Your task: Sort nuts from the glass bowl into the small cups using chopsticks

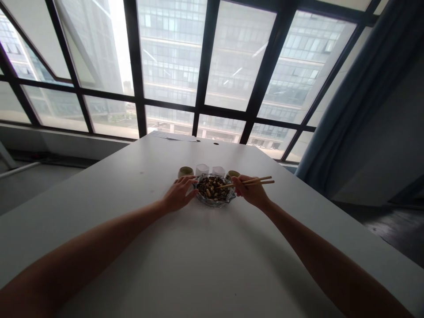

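A clear glass bowl (214,203) stands on the white table, filled with dark seeds and paler nuts that look like peanuts (209,193). My left hand (179,193) rests against the bowl's left side, its fingers apart and holding nothing. On the right, my right hand (250,191) grips a pair of wooden chopsticks (263,181). Their tips point left into the bowl, among the seeds and nuts. Whether anything is pinched between the tips is too small to tell.
Behind the bowl stand a greenish cup (186,171), two clear cups (202,168) and another greenish cup (233,173), partly hidden by my right hand. Papers (174,136) lie at the far end of the white table (212,265). A blue curtain (344,97) hangs at right.
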Demonstrator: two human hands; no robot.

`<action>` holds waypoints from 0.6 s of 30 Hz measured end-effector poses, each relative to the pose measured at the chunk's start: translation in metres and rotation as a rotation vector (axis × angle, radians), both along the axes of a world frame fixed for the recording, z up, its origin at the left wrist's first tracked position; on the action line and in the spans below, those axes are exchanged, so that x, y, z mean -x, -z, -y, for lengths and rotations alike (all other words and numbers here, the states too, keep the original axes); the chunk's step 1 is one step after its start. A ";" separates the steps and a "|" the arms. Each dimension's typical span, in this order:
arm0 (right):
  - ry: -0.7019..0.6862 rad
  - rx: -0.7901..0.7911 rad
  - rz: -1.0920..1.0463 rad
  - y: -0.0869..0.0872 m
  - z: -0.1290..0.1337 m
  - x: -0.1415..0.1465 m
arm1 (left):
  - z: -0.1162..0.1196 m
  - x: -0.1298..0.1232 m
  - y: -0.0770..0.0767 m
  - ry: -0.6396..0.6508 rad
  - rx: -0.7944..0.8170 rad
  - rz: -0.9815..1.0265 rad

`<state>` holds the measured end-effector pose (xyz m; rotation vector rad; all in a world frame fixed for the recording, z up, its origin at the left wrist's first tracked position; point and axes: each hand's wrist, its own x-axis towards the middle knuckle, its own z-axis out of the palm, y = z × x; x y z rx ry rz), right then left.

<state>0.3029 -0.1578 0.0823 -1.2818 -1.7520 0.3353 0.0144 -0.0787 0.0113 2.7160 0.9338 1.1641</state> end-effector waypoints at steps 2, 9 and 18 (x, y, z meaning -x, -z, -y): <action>0.014 -0.024 -0.035 0.002 0.004 -0.003 | 0.000 0.000 0.000 -0.011 0.000 -0.004; -0.012 -0.077 -0.005 0.012 0.021 -0.006 | 0.000 0.002 -0.002 -0.027 0.015 -0.022; -0.047 -0.112 0.023 0.029 0.020 -0.006 | -0.001 0.002 0.000 -0.020 0.033 -0.013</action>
